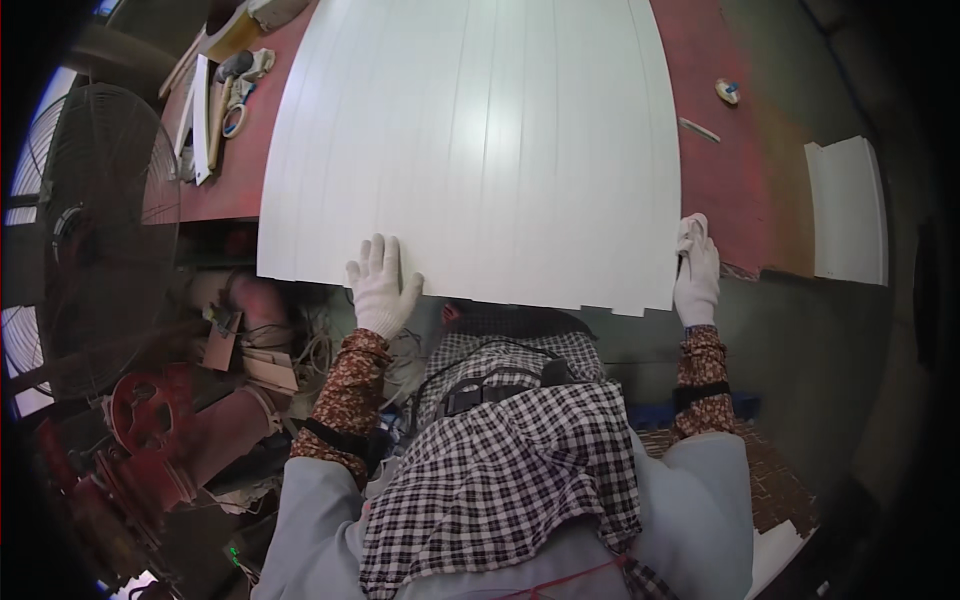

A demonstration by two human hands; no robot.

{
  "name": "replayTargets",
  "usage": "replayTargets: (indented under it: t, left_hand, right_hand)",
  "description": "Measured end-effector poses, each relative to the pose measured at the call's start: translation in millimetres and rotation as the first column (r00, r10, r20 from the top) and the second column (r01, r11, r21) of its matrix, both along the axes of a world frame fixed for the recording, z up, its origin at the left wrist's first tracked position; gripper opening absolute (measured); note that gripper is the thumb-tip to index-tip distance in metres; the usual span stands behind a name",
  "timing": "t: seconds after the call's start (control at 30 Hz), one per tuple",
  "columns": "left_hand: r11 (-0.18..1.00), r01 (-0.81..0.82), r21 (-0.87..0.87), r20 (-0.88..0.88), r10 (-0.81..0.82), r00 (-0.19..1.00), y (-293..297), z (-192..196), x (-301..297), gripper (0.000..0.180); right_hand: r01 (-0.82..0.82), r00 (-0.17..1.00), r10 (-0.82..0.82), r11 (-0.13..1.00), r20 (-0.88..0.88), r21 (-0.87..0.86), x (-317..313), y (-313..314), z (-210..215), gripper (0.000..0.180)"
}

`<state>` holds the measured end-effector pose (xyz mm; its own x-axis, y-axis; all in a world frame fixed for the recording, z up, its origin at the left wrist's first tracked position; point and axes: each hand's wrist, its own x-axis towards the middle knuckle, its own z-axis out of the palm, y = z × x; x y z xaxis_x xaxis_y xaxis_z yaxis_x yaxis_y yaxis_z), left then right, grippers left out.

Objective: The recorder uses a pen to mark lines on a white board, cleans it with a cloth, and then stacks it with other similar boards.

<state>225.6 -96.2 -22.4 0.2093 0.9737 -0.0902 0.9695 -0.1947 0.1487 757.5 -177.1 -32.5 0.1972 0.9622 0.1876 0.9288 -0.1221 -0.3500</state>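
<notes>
White slatted panel (pixel 470 140) lay flat on the red bench (pixel 735 190), near edge overhanging. Left hand (pixel 381 285) rested spread flat on that edge; right hand (pixel 696 270) gripped the near right corner with a white cloth (pixel 690 232). The panel's far end was cut off; no containers were discernible.

To my left stands a wire-guarded fan (pixel 75 230), with red metal machinery (pixel 150 440) below it. On the red worktable (pixel 740 180) I note a tape roll (pixel 234 121), a small round item (pixel 727 91) and a separate white panel (pixel 848 212) at its right edge.
</notes>
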Motion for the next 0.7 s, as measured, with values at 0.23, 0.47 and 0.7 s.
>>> replayTargets:
  t: [0.23,0.47,0.7]
  left_hand:
    - [0.997,0.043,-0.059,-0.001,-0.043,0.999,2.8,0.5,29.6,0.082]
    - [0.997,0.063,-0.050,0.014,-0.063,0.998,2.8,-2.8,37.3,0.081]
    - [0.998,0.056,-0.005,0.024,-0.056,0.998,-2.8,-8.4,38.8,0.079]
  right_hand:
    - [0.280,0.639,-0.173,0.960,-0.750,0.017,-15.5,-30.5,-31.1,0.031]
    - [0.463,0.823,-0.497,0.868,-0.277,-0.180,-0.6,-100.4,-28.6,0.036]
    - [0.584,0.528,-0.440,0.809,-0.726,-0.066,31.0,-53.7,31.9,0.040]
